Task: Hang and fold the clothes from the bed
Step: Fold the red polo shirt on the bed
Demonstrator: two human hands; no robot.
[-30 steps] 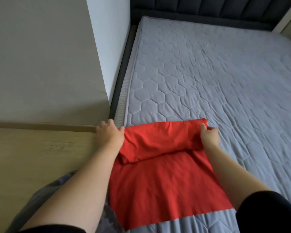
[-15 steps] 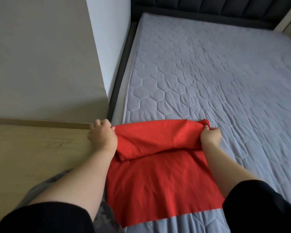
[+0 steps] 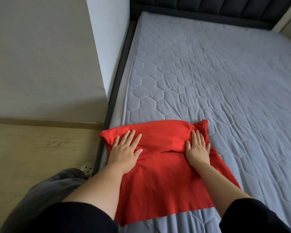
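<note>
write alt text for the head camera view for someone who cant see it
Two open hands, the left hand and the right hand, press flat on a partly folded red garment at the near edge of a grey quilted mattress. The garment's far end is folded back toward the person. A wooden floor lies to the left of the bed.

Garment (image 3: 165, 179) on mattress (image 3: 208, 73) — hands on its far fold.

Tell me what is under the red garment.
The red garment lies on the grey mattress, seen around its edges. Anything else beneath is hidden by the cloth.
</note>
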